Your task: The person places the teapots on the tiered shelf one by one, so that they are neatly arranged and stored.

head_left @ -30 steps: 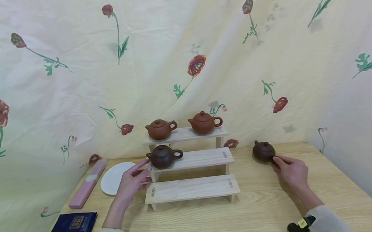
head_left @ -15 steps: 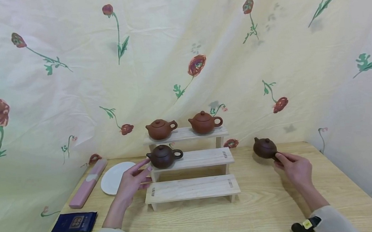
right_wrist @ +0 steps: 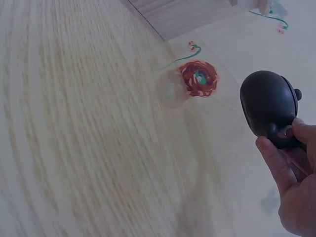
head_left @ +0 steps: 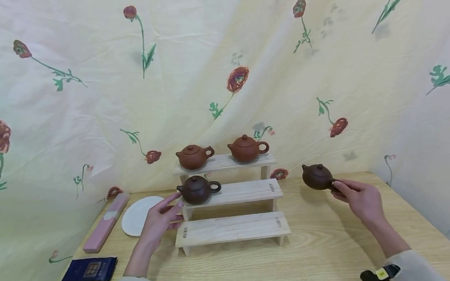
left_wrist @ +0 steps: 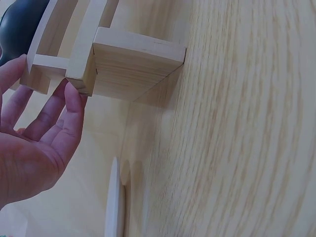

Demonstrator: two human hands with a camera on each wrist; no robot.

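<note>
Dark clay teapot (head_left: 317,176) is off the table (head_left: 324,246) now, right hand (head_left: 358,200) pinching its handle, lifted toward the wooden stand (head_left: 234,228); left hand (head_left: 158,220) rests open by the middle shelf.

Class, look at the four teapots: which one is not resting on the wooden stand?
The dark brown teapot on the right, held by its handle in the right hand above the table. The other three sit on the stand.
</note>
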